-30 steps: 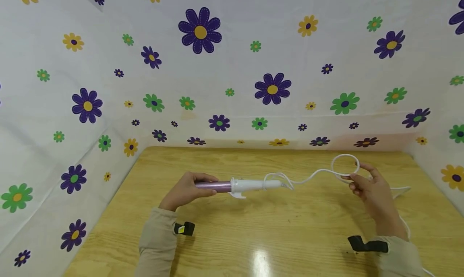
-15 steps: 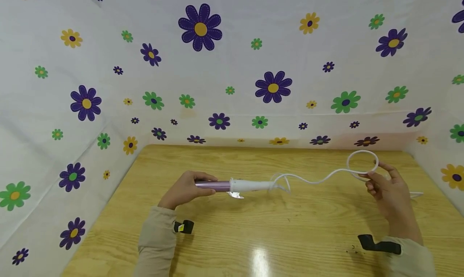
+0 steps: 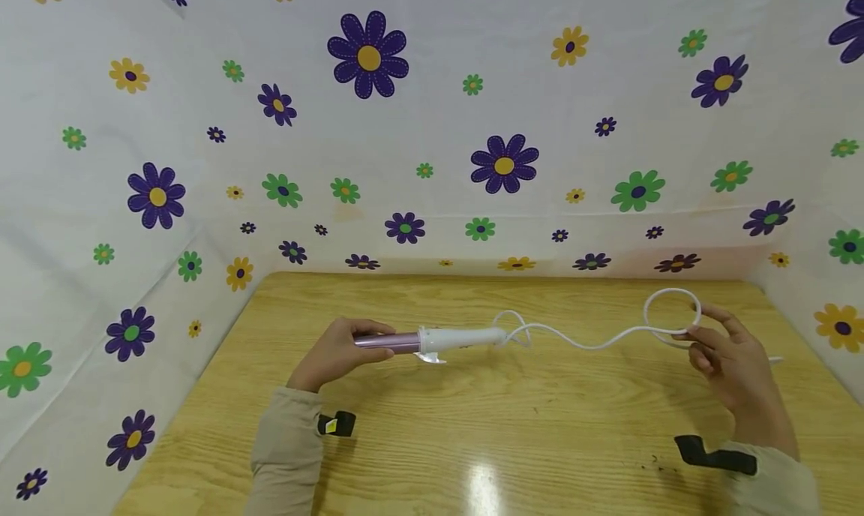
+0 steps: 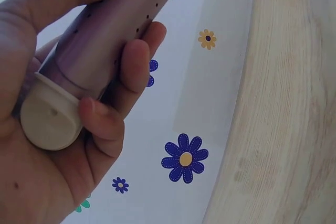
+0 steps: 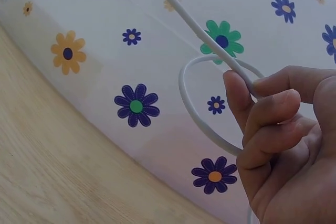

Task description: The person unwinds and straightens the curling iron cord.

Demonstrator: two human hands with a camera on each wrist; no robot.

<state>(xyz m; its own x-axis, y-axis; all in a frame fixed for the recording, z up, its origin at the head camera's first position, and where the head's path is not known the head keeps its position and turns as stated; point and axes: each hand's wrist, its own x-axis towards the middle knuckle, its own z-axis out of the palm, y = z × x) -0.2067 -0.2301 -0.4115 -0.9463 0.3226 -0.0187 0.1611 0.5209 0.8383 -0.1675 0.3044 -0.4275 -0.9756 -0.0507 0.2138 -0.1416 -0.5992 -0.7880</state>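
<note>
In the head view a curling iron (image 3: 462,339) is held level over the table, its white handle pointing right and its purple barrel to the left. My left hand (image 3: 332,356) grips the barrel, thumb on one side and fingers on the other. The left wrist view shows the barrel's rounded pale end cap (image 4: 51,115) against the palm and rows of small holes along the barrel. A white cord (image 3: 592,346) leaves the handle with a small loose loop, then runs right in waves. My right hand (image 3: 742,370) pinches the cord between thumb and finger, where it makes a round loop.
The wooden table (image 3: 540,441) lies under both hands. A white sheet (image 3: 432,118) printed with flowers stands behind it and along the sides. Black straps (image 3: 715,456) sit at both wrists, and small dark specks mark the table near the right one.
My right hand has moved right, carrying the cord's round loop with it. The coil once lying over the handle has slid off toward the handle's end. My left hand keeps its grip.
</note>
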